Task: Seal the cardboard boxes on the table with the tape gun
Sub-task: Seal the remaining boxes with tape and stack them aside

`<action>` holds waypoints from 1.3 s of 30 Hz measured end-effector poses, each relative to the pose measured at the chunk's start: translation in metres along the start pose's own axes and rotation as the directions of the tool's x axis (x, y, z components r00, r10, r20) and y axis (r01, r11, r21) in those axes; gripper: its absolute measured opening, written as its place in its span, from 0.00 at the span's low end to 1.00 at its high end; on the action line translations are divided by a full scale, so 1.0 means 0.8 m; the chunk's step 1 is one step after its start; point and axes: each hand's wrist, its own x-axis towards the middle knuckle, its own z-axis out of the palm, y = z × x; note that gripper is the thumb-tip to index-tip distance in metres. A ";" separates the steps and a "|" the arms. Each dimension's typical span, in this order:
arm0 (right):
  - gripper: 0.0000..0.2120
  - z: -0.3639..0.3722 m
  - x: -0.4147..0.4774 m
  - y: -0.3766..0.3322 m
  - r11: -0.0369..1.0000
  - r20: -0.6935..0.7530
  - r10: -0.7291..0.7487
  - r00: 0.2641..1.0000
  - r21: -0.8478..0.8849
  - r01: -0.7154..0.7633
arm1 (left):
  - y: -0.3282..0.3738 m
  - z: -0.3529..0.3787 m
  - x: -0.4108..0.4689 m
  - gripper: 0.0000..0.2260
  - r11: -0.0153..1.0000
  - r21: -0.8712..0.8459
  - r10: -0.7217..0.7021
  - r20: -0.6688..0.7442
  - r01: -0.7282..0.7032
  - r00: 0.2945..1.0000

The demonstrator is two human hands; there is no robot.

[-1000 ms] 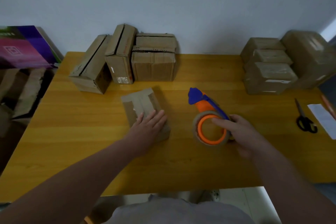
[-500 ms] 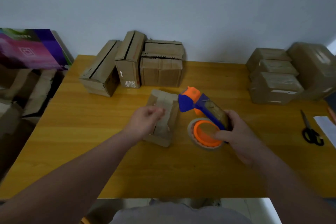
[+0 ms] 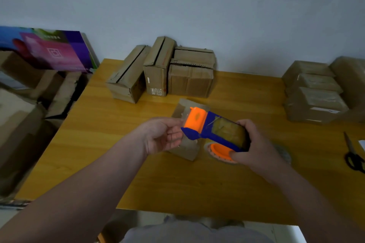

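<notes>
- The right hand point(image 3: 254, 144) grips the tape gun point(image 3: 213, 128) at its roll end, fingers point(image 3: 245, 125) curled over the top and thumb beneath.
- The gun is held above the table point(image 3: 138, 173). Its long axis runs from the right fingers up-left, and its orange head points at the left hand point(image 3: 162, 134).
- The left fingers point(image 3: 174, 137) are loosely bent, their tips at the gun's head; whether they pinch tape cannot be told.
- The small cardboard box point(image 3: 185, 151) lies on the table under the left fingertips and the gun's head.

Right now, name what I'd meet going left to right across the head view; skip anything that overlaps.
purple box → left hand → tape gun → right hand → scissors
</notes>
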 end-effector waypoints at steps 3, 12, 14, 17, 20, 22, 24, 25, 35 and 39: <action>0.31 0.004 0.001 -0.004 0.998 -0.012 -0.027 1.000 -0.056 0.026 | 0.001 -0.004 -0.004 0.02 1.000 0.002 0.007 -0.022 -0.007 1.000; 0.32 -0.002 0.002 -0.013 0.951 0.067 -0.134 0.989 -0.272 0.147 | 0.006 -0.015 -0.001 0.06 0.974 0.164 0.179 -0.157 -0.153 0.971; 0.32 -0.011 -0.002 -0.016 0.941 0.075 -0.145 0.987 -0.299 0.160 | 0.010 -0.027 0.000 0.06 0.975 0.127 0.203 -0.189 -0.181 0.961; 0.31 -0.028 -0.010 -0.015 0.931 0.060 -0.138 0.989 -0.331 0.150 | 0.011 -0.048 0.005 0.07 0.969 0.135 0.237 -0.265 -0.208 0.935; 0.34 -0.029 -0.011 -0.005 0.911 0.103 -0.134 0.986 -0.379 0.163 | -0.002 -0.054 0.011 0.07 0.951 0.209 0.284 -0.310 -0.227 0.907; 0.33 -0.024 -0.009 -0.002 0.902 0.125 -0.132 0.983 -0.396 0.171 | -0.011 -0.054 0.016 0.07 0.949 0.208 0.296 -0.334 -0.236 0.895; 0.32 -0.020 -0.007 -0.002 0.883 0.147 -0.131 0.980 -0.431 0.183 | -0.017 -0.057 0.020 0.07 0.952 0.193 0.295 -0.359 -0.238 0.886; 0.33 -0.018 -0.007 -0.001 0.877 0.157 -0.126 0.980 -0.444 0.184 | -0.020 -0.060 0.022 0.08 0.952 0.189 0.295 -0.369 -0.240 0.881; 0.32 0.004 0.014 0.022 0.855 0.174 -0.125 0.977 -0.480 0.195 | -0.046 -0.073 0.032 0.07 0.945 0.187 0.324 -0.409 -0.269 0.853; 0.34 0.016 0.022 0.030 0.830 0.150 -0.149 0.977 -0.518 0.206 | -0.051 -0.080 0.033 0.12 0.942 0.137 0.336 -0.409 -0.307 0.848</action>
